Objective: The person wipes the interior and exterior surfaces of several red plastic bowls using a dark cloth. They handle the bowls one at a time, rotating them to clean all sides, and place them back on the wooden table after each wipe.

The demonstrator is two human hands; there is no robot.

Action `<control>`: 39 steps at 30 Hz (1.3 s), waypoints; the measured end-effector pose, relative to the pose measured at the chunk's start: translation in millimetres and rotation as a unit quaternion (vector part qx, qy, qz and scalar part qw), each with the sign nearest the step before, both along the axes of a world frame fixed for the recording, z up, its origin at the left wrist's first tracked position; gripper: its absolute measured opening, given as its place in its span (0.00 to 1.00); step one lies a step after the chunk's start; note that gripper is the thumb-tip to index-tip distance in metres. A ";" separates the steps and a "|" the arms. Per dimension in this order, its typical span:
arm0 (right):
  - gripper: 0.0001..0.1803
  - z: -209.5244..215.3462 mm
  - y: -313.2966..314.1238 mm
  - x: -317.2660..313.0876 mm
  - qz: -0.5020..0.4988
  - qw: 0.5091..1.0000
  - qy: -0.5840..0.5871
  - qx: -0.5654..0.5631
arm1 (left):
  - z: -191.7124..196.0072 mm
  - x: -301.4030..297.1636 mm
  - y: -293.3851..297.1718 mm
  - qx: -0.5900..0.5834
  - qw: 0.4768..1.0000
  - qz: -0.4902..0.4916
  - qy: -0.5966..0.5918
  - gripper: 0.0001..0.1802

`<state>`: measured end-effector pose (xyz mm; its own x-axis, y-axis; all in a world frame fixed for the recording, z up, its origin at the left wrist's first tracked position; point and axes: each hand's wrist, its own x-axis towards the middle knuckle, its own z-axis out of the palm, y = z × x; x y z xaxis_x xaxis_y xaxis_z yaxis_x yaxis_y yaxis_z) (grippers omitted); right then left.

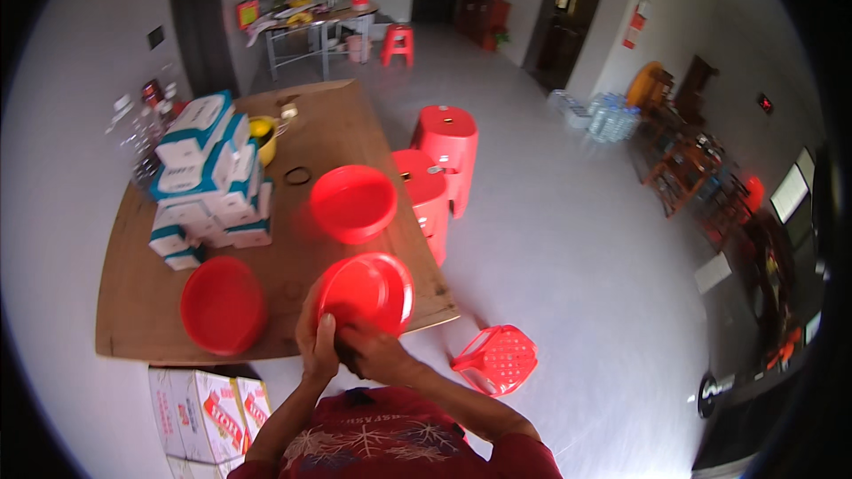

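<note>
Both hands, left hand (317,341) and right hand (373,350), fingers closed on a red bowl (366,291) at lower centre; two more red bowls (353,202) lie untouched on the worktop (337,129).

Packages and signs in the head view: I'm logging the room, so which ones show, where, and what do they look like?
Stack of boxes: on the wooden table, left side; flat, white and teal.
Cartons: on the floor under the table's near edge; white with red patches.
Wall sign: far right wall beside the dark door; red and white.
</note>
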<state>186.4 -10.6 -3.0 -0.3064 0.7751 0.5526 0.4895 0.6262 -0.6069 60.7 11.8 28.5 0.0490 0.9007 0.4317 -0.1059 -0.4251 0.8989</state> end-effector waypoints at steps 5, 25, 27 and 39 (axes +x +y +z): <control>0.10 61.0 0.4 16.8 0.174 0.891 0.272 -0.319 | 0.0 -1.0 -9.9 -0.034 0.995 -0.026 -0.089 0.31; 0.19 65.6 18.3 4.6 0.215 0.957 -0.130 -0.148 | 3.7 -24.0 -10.3 -0.036 0.994 0.078 -0.072 0.30; 0.19 71.6 17.3 20.9 0.268 0.927 -0.124 -0.232 | 11.5 -26.5 -12.9 -0.017 0.994 0.099 -0.033 0.30; 0.24 28.2 26.3 62.2 0.082 0.915 0.271 -0.289 | 18.9 -136.9 11.4 -0.015 0.928 0.353 -0.117 0.24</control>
<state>248.6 15.7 25.2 -0.2475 0.9536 0.1714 -0.0534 0.1632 -0.9851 -76.2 23.2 47.4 -0.6508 0.6838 0.3301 -0.0043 -0.4380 0.8990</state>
